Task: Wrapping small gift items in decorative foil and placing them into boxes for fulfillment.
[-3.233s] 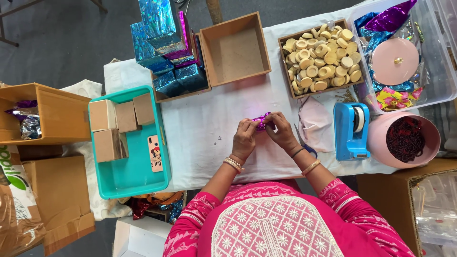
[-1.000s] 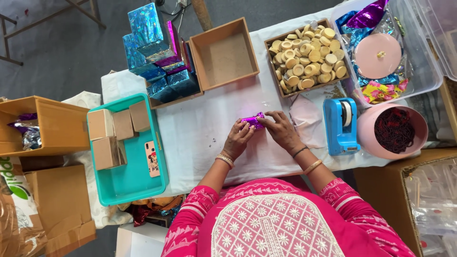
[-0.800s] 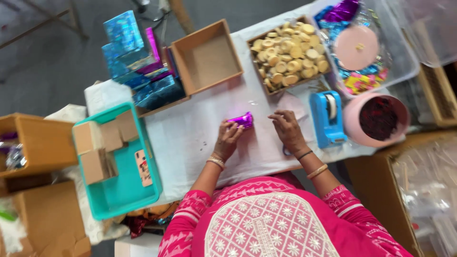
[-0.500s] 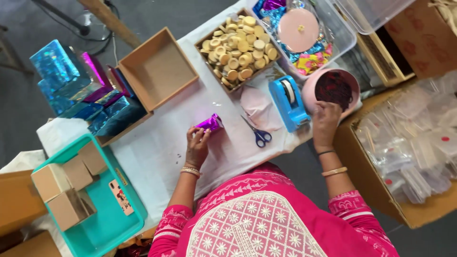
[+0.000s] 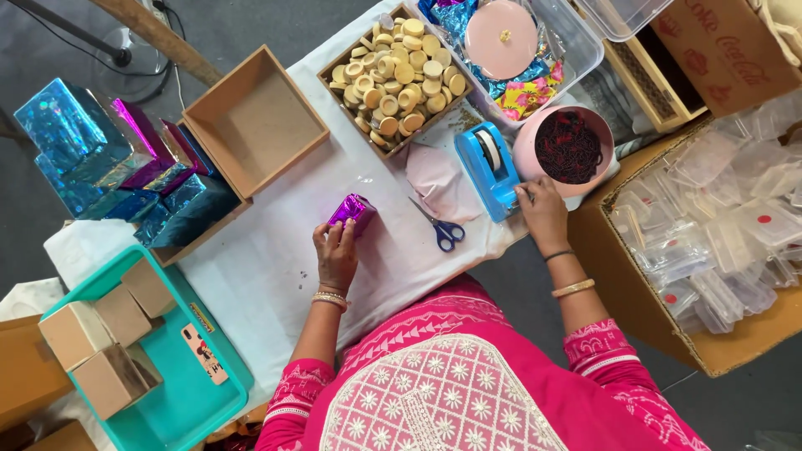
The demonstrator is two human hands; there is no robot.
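Note:
My left hand (image 5: 336, 250) presses down on a small box wrapped in shiny purple foil (image 5: 352, 210) on the white table cover (image 5: 267, 276). My right hand (image 5: 541, 210) has reached to the right and rests against the blue tape dispenser (image 5: 490, 169), fingers at its near end beside the pink bowl of dark red thread (image 5: 568, 148). Whether it pinches tape is not visible. Blue-handled scissors (image 5: 440, 229) lie between my hands.
A wooden tray of round tan pieces (image 5: 399, 73) and an empty brown box (image 5: 255, 122) stand at the back. Foil-wrapped boxes (image 5: 117, 171) are piled left. A teal tray (image 5: 180, 392) holds plain cardboard boxes. A carton of clear packets (image 5: 727, 234) stands right.
Both hands held the purple box together earlier. My right hand let go and moved right to the tape dispenser, while the left stayed on the box. The view swung rightward.

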